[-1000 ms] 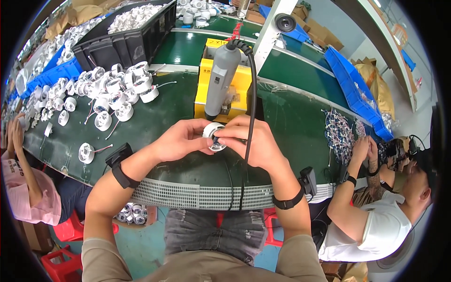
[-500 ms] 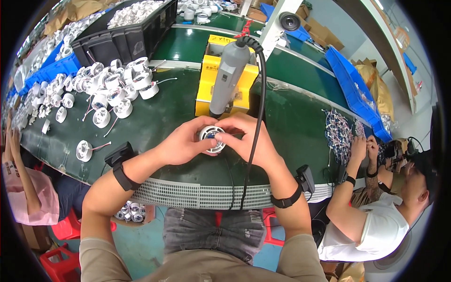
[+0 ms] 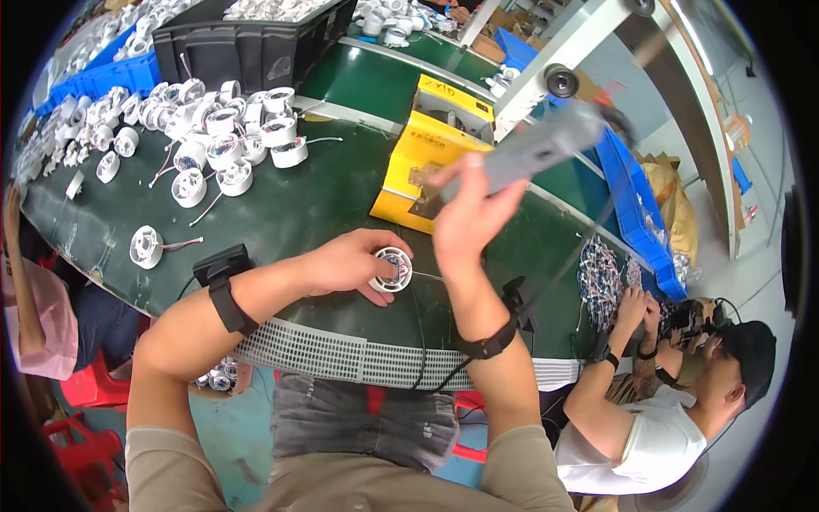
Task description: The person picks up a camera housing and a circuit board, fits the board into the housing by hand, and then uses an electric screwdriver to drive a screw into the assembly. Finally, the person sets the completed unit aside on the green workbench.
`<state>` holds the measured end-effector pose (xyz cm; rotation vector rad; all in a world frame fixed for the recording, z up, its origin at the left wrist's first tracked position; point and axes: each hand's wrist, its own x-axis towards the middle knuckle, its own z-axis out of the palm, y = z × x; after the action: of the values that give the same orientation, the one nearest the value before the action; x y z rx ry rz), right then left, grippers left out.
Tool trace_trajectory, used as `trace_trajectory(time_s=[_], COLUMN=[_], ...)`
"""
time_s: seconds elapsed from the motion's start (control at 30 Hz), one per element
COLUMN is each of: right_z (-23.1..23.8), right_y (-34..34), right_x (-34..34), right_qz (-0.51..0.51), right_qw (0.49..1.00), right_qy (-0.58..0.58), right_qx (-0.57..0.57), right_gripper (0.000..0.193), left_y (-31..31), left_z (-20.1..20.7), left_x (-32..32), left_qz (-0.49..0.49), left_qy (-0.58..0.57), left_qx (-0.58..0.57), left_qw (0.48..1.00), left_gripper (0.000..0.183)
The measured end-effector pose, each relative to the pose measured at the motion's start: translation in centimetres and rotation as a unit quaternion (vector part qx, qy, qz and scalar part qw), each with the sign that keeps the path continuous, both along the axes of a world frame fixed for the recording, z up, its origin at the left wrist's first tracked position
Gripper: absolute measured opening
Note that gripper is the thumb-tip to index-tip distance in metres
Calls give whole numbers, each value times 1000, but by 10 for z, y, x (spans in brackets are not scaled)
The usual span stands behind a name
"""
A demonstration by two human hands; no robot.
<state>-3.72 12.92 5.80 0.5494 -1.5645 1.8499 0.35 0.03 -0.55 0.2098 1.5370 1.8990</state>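
Observation:
A round white plastic housing point(image 3: 401, 275) with a small circuit board and thin wires inside is gripped by my left hand point(image 3: 345, 263), low over the green bench. My left thumb presses on the board. Up and to the right, my right hand point(image 3: 472, 212) is wrapped round a grey electric screwdriver point(image 3: 550, 147), which is tilted and smeared by motion; its tip is not clear. Behind my hands stands the yellow holder box point(image 3: 426, 154), with metal parts in its open front.
White housings point(image 3: 223, 149) lie heaped at the left, with one lone housing point(image 3: 147, 247) nearer me. A black crate point(image 3: 247, 51) stands behind the heap. Wired boards point(image 3: 600, 282) lie at the right by a co-worker point(image 3: 665, 410). A black cable point(image 3: 420, 320) crosses the bench edge.
My right hand has left the housing and taken the screwdriver, which stood at the yellow box, swinging it up and right. My left hand keeps the housing. The view has shifted slightly.

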Motion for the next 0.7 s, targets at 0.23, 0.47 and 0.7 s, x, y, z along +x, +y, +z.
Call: trace_trajectory(time_s=[0.23,0.47,0.7], right_z=[13,14,8], right_y=[5,2,3], right_x=[-23,-26,-30], right_qz=[-15,-40,-41], right_qw=[1000,999,999], right_qy=[-9,-27,-15], right_qx=[-17,-14,-2], right_gripper=[47,38,33], left_y=[-1,-4,-5], left_z=[14,15,13], left_x=[2,2,0], left_qz=[-7,-23,-35], left_qy=[-56,-42,-38], left_qx=[-64,-71,-65], left_qw=[996,996,997], left_gripper=[33,33,33])
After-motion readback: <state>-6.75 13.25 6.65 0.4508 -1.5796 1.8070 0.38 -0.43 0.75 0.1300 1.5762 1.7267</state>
